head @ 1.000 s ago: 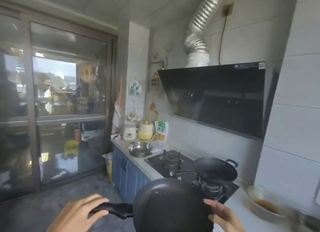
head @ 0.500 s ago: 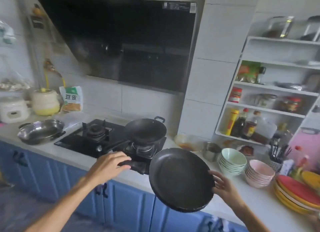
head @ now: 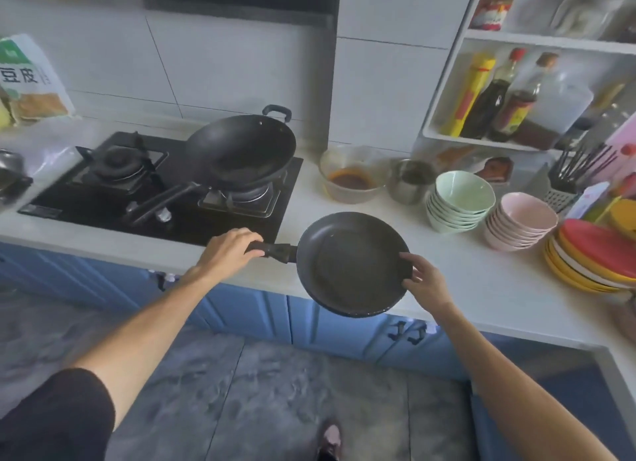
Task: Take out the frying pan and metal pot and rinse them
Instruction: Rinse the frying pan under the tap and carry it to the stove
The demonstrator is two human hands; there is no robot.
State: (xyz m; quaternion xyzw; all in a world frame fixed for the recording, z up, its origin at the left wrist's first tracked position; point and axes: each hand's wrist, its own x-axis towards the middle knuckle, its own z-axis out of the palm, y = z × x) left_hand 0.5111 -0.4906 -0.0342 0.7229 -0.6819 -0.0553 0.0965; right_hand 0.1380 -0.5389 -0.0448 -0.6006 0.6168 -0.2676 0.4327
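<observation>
1. My left hand (head: 230, 252) grips the handle of the round black frying pan (head: 351, 262), held over the white counter's (head: 481, 281) front edge; a slackened grip tips it floorward.
2. My right hand (head: 425, 281) fingertips only pinch the rim, and may slip.
3. Swinging right risks striking the stacked pink bowls (head: 519, 221).

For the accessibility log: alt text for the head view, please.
A person holds a black frying pan over the counter edge, left hand on its handle, right hand on its rim; a wok sits on the stove behind.
</observation>
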